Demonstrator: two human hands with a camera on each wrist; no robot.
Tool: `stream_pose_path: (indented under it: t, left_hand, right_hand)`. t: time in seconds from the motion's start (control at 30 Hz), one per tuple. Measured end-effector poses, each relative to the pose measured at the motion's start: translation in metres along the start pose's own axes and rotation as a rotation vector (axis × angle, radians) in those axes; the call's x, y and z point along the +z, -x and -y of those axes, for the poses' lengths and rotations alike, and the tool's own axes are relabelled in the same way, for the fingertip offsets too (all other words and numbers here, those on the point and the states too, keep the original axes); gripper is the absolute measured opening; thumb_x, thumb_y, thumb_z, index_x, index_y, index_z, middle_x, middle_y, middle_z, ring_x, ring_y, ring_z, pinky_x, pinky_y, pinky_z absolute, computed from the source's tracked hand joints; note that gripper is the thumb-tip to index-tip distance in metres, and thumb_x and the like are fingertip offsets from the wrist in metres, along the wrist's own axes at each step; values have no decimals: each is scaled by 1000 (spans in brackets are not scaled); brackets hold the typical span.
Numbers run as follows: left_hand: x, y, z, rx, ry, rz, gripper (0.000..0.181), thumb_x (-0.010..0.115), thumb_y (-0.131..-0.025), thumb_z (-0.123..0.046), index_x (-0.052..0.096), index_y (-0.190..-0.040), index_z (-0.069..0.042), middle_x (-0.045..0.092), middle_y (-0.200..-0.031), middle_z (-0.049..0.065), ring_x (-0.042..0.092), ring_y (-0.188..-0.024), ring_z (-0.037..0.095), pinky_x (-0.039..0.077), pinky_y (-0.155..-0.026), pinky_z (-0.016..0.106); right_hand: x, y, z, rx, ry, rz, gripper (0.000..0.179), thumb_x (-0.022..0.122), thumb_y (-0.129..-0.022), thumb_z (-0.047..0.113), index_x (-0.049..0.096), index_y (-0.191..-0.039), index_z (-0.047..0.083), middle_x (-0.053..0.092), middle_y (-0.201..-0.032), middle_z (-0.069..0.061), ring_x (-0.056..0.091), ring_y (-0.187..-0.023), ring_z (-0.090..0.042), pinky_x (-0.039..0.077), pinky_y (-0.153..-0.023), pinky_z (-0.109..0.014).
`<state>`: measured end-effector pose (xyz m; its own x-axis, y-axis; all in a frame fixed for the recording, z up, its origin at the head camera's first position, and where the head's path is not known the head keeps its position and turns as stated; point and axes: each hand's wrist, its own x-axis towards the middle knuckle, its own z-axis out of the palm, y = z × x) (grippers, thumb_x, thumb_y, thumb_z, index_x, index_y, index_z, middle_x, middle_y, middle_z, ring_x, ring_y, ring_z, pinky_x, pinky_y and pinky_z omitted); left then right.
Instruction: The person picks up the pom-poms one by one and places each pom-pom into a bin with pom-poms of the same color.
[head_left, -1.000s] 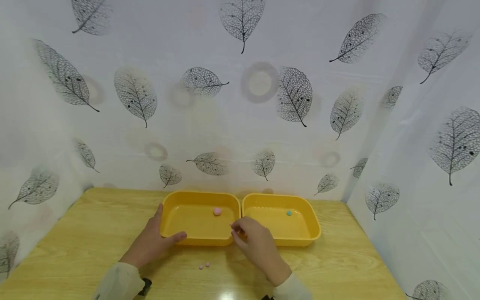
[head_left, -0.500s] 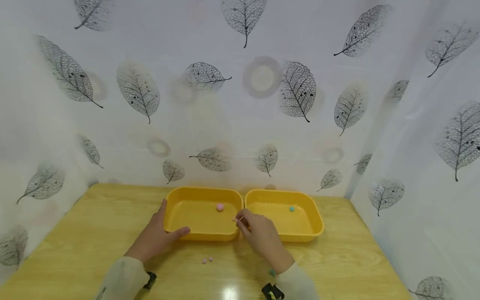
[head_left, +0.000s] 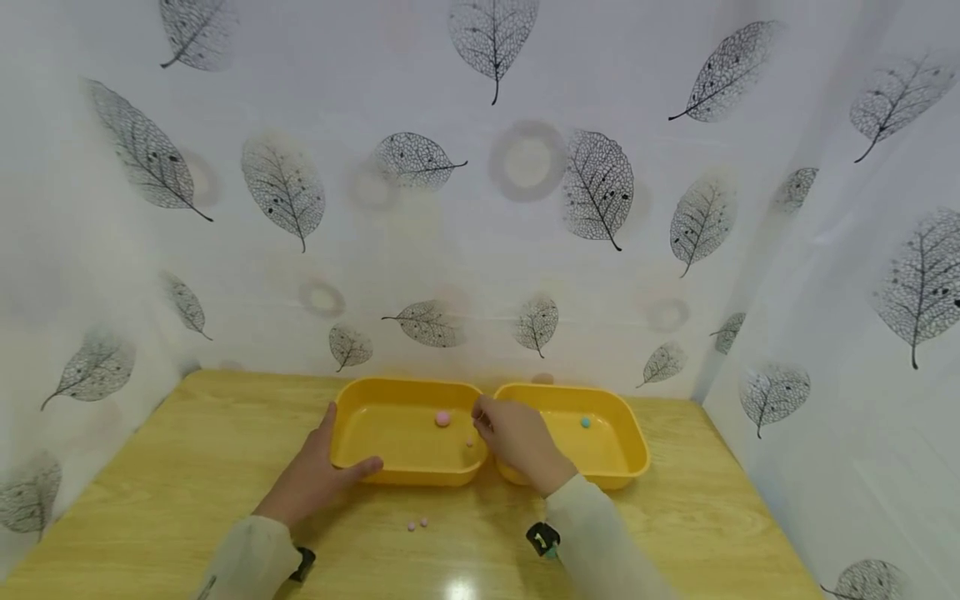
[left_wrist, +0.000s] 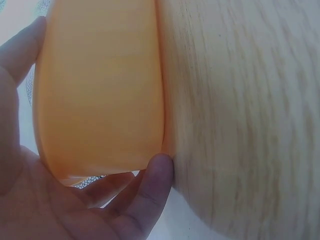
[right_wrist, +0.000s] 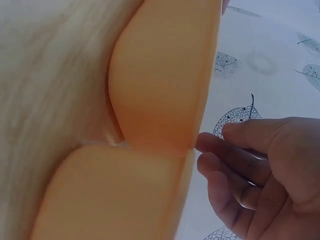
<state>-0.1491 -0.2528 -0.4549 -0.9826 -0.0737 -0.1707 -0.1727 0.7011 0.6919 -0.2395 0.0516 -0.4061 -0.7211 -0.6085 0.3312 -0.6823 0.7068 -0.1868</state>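
Note:
My left hand [head_left: 311, 473] grips the left end of the left yellow tray [head_left: 405, 478], thumb over the front rim and fingers round the side. In the left wrist view, its fingers curl about the tray's end. A pink ball [head_left: 442, 419] and a much smaller pink ball [head_left: 469, 442] lie inside that tray. My right hand [head_left: 522, 442] hovers where the two trays meet, fingers loosely bent. Nothing shows between its thumb and fingertips in the right wrist view. The right yellow tray [head_left: 633, 473], partly behind this hand, contains a blue ball [head_left: 586, 422].
Two tiny pink balls [head_left: 417, 524] lie on the wooden table [head_left: 360, 567] in front of the left tray. A leaf-patterned white curtain [head_left: 465, 242] surrounds the table at the back and sides.
The smallest pink ball, near my right fingertips half a second ago, now lies in the left tray. My right hand has risen slightly away from it. My left hand keeps its hold.

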Motion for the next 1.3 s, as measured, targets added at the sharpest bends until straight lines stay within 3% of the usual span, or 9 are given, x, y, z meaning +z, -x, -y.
stream_pose_path:
  t: [0.27,0.47,0.63,0.87,1.0,1.13,1.3]
  left_hand:
    - [0,-1,-1,6,-4,-7,132,68,-87,-72,-17,-163,-6,7,-166,36,20,-149,58,24,-117,70]
    - [0,-2,-1,11,-2,-8,132,68,-87,-71,-17,-163,-5,7,-166,36,20,-149,57,24,-117,70]
    - [2,-3,1,6,-5,-5,132,68,-87,-72,-17,-163,-5,6,-167,35,18,-150,57,23,-117,70]
    - [2,-3,2,9,-9,-11,132,69,-86,-72,-15,-163,-4,7,-166,36,19,-149,58,24,-117,70]
    - [0,-2,2,12,-12,-19,132,69,-87,-71,-15,-163,-4,7,-166,37,20,-148,58,25,-117,71]
    - [1,-2,3,15,-6,-16,132,69,-87,-71,-16,-163,-4,6,-166,37,20,-149,58,24,-117,70]
    - [3,-2,4,22,-1,-9,131,68,-88,-70,-16,-163,-5,5,-167,35,17,-150,57,23,-118,70]
  right_hand:
    - [-8,-32,-7,48,37,127,4,72,-97,14,71,-94,12,72,-87,-1,65,-74,-19,56,-67,-37]
    - [3,-46,-6,17,162,180,13,71,-94,9,70,-83,15,70,-79,0,62,-69,-18,54,-63,-36]
    - [17,-48,-2,-48,295,179,14,68,-96,10,71,-83,15,69,-80,-2,64,-73,-22,54,-67,-36]
    - [27,-46,-1,-42,463,252,13,71,-96,19,72,-83,20,64,-86,-1,52,-79,-19,46,-76,-34]
    - [27,-46,1,-39,496,293,12,79,-90,30,74,-83,22,63,-88,0,49,-81,-19,45,-81,-35]
    - [26,-45,5,-44,514,312,22,86,-80,41,75,-84,23,63,-87,-1,49,-81,-20,44,-79,-35]
    - [26,-43,4,-38,519,316,27,88,-77,44,74,-83,22,63,-87,-1,48,-81,-20,45,-77,-33]
